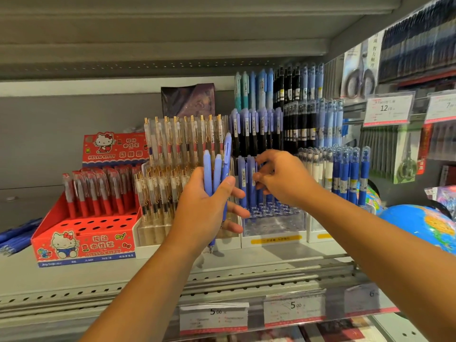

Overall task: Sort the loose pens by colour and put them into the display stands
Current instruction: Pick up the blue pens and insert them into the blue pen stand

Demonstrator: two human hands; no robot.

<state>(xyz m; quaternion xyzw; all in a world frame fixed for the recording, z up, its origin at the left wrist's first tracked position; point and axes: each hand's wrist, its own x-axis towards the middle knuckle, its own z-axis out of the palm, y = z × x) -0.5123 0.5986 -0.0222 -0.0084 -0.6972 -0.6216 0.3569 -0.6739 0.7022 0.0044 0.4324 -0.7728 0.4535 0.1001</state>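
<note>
My left hand (209, 206) grips a bunch of three periwinkle-blue pens (217, 174), held upright in front of the shelf. My right hand (283, 176) reaches into the clear tiered display stand (274, 223), with its fingers pinched around a blue pen (254, 183) that stands in the front rows. Several empty holes show in the stand's lowest tier. Behind it rise rows of blue and black pens (256, 129).
A red Hello Kitty box (84, 233) of red pens stands on the left, beside a clear stand of gold-clipped pens (182, 141). Loose blue pens (14, 238) lie at the far left. A globe (424, 223) sits on the right, with price tags (387, 109) and hanging scissors above it.
</note>
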